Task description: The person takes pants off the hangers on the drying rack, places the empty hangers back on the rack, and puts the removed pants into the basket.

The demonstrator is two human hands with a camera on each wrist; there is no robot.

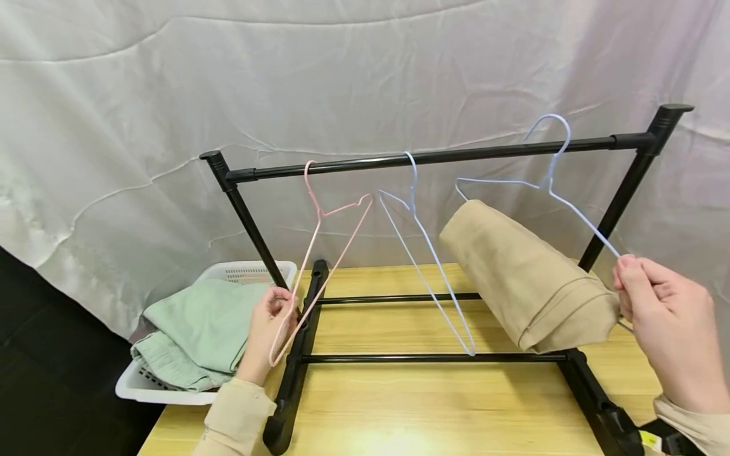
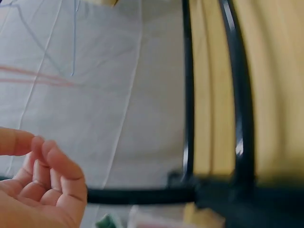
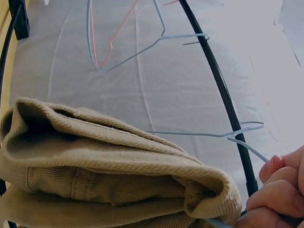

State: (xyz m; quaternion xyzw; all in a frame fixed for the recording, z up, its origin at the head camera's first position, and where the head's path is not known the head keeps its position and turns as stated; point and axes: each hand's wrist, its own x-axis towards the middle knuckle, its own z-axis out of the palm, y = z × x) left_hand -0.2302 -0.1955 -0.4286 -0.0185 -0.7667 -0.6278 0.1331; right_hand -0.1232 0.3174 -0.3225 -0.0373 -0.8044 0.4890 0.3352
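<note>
My right hand grips the right end of a light blue hanger, whose hook goes over the black rail. Over this hanger lies a folded beige garment of thick ribbed cloth, also large in the right wrist view. My left hand is beside the lower part of a pink hanger. In the left wrist view its thumb and fingers are loosely bent, fingertips close together, with nothing visible between them. Another light blue hanger hangs bare from the rail between the two.
The black rack stands on a wooden table, its two lower bars crossing between the feet. At left, a white basket holds green folded clothes. A pale cloth backdrop hangs behind.
</note>
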